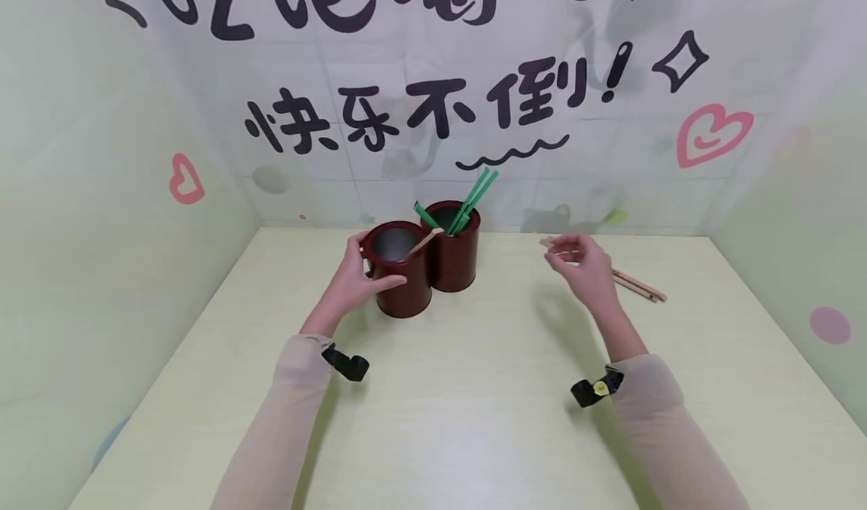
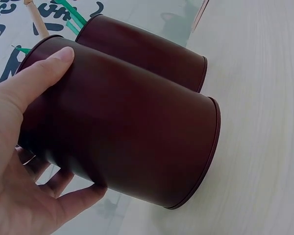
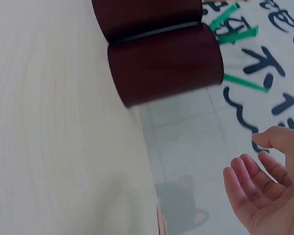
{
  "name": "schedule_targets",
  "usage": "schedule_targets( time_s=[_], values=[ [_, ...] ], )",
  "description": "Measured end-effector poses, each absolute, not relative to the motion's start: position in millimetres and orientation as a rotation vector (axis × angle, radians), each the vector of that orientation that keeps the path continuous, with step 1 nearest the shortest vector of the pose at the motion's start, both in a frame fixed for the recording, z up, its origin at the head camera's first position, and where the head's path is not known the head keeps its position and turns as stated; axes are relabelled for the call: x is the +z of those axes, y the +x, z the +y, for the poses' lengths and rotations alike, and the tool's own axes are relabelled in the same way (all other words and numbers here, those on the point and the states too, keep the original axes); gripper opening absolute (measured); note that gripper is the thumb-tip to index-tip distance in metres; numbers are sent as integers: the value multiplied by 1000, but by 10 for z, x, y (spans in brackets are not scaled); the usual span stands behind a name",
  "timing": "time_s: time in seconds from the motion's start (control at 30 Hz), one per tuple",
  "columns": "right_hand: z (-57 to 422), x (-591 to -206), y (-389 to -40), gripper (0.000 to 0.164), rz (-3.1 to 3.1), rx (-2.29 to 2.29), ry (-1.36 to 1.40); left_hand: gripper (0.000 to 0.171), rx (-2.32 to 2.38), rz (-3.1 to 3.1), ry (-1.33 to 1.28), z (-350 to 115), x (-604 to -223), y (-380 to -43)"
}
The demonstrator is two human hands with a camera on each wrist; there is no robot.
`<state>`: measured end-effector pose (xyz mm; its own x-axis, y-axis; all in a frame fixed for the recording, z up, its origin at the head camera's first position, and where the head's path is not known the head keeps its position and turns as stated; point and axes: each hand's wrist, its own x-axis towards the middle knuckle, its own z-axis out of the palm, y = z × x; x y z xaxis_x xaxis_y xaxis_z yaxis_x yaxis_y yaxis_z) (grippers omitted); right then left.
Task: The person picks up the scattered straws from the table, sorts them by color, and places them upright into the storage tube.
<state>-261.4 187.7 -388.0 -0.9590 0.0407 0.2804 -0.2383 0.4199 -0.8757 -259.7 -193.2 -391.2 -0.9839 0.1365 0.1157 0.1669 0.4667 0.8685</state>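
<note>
I have the left hand (image 1: 355, 280) gripping a dark-red cup (image 1: 409, 293); right hand (image 1: 584, 263) relaxed, empty.
Second cup (image 1: 457, 263) just right of that grip; wooden sticks (image 1: 640, 284) near the other.

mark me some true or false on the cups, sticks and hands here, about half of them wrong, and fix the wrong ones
1. The left hand grips the nearer dark red cup. True.
2. Green sticks stand in the farther cup. True.
3. The right hand grips the farther cup. False: the right hand is apart from both cups and holds nothing.
4. A wooden stick leans in the nearer dark red cup. True.
5. The loose wooden sticks lie to the left of both cups. False: the loose wooden sticks lie on the table to the right of both cups.
</note>
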Motion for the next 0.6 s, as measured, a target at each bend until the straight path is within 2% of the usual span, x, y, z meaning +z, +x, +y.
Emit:
schedule_targets(
  time_s=[0.6],
  values=[
    [2610, -4076, -2691, 41, -2436, 1462, -151, 99, -1603, -2666, -254, -1905, -3896, -2573]
  ],
)
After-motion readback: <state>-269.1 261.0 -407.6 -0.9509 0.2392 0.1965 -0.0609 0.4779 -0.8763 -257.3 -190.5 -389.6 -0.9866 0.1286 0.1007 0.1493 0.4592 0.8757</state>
